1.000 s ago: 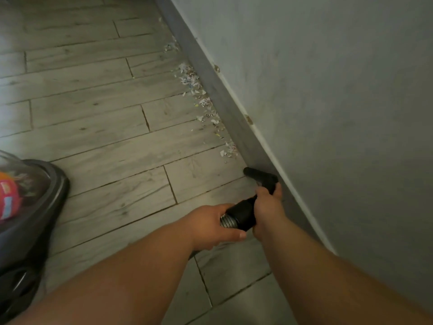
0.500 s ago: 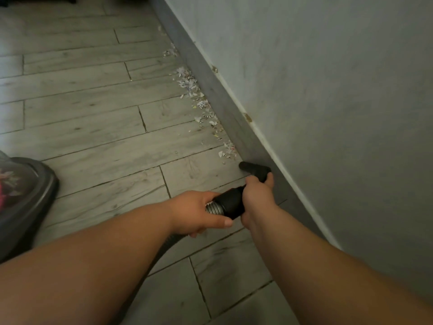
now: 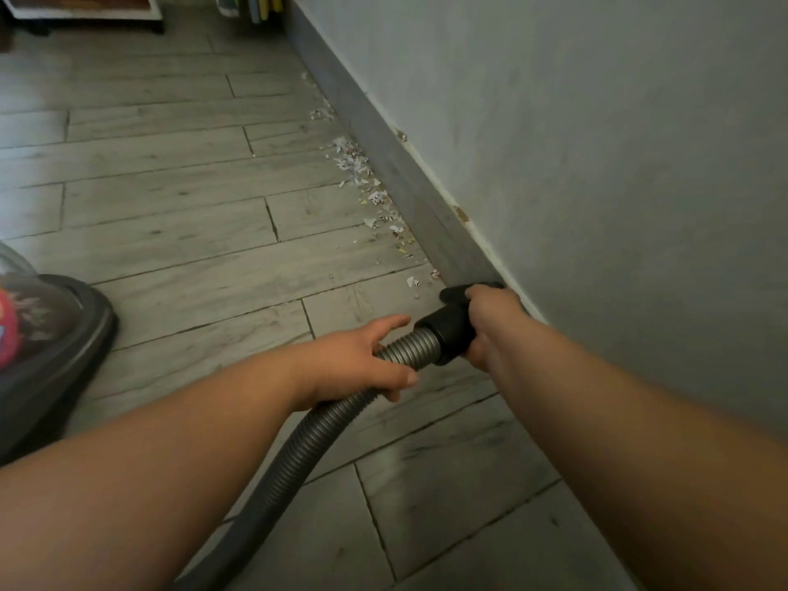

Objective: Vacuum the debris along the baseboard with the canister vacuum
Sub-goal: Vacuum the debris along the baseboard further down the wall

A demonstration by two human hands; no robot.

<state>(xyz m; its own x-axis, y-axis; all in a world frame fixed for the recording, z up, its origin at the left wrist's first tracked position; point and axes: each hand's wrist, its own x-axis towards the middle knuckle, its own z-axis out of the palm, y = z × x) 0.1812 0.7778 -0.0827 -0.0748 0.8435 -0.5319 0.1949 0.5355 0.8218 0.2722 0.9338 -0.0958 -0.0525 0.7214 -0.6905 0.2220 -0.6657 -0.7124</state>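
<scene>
My right hand (image 3: pixel 490 322) grips the nozzle (image 3: pixel 454 311), my left hand (image 3: pixel 362 360) loosely cups the hose (image 3: pixel 409 347); I should creep toward twelve o'clock, mouth low, hugging the baseboard (image 3: pixel 409 194) through the debris (image 3: pixel 375 194).

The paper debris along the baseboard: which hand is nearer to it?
Right. The right hand grips the black nozzle just short of the debris; the left hand holds the hose farther back.

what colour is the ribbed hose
Grey, the ribbed hose, clearest in the head view.
</scene>
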